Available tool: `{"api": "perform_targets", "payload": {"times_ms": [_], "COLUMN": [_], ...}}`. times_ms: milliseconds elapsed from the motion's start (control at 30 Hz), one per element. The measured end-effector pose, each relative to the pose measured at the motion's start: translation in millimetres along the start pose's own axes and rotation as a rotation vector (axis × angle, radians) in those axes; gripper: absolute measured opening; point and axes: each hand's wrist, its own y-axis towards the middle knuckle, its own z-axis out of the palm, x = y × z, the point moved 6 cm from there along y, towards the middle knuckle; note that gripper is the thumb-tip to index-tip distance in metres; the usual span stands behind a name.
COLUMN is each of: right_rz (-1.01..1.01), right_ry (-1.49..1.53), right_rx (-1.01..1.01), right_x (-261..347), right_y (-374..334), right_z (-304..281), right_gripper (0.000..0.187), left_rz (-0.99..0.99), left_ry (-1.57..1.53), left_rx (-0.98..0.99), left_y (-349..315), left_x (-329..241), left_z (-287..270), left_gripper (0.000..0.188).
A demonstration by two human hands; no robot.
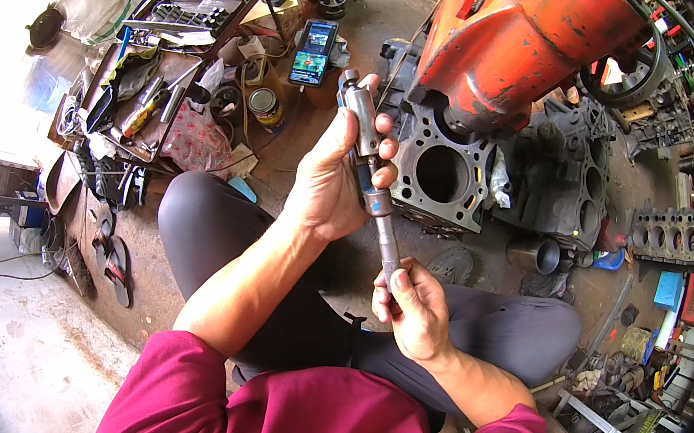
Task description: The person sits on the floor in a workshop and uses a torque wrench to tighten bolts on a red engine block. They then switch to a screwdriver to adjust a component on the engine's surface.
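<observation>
A long grey metal tool with a cylindrical body and a thin shaft is held upright over my lap. My left hand grips its thick upper body, fingers wrapped around it. My right hand closes around the thin lower end of the shaft. An engine block with round bores lies on the floor just beyond the tool, under an orange machine body.
A smartphone with a lit screen lies on the floor ahead. Open tool trays with wrenches sit at the left, a small tin beside them. More engine blocks and a metal sleeve lie at the right.
</observation>
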Motion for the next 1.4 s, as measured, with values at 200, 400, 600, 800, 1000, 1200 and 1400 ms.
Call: {"api": "perform_targets", "payload": {"times_ms": [200,400,600,800,1000,1200,1400], "right_rz": [-0.013,-0.051,0.063,0.194,0.259,0.255,0.262], "right_ry": [0.029,0.043,0.159,0.415,0.422,0.466,0.451], "right_rx": [-0.005,0.015,0.054,0.140,0.140,0.132,0.101], "right_x": [-3.1,-3.6,-5.1,-6.5,-9.8,-11.1,-13.1], "right_y": [1.0,3.7,1.1,-0.8,-1.4,-0.6,-1.2], "right_z": [-2.2,-1.8,4.7,14.2,14.3,12.1,9.7], "right_gripper": [0.028,0.027,0.034,0.046,0.051,0.047,0.046], "left_rz": [-0.006,0.021,-0.013,-0.019,-0.015,-0.013,-0.015], "left_ry": [-0.028,0.058,-0.027,-0.049,-0.042,-0.020,-0.004], "left_rx": [0.029,-0.010,-0.008,-0.034,-0.051,-0.053,-0.049], "left_y": [0.4,0.2,1.3,1.9,2.5,1.9,1.4], "left_x": [-0.5,-0.4,1.2,2.1,1.8,1.6,1.7], "left_z": [1.6,1.5,4.3,4.0,1.8,0.9,0.3], "left_gripper": [0.062,0.060,0.059,0.058,0.058,0.058,0.058]}}
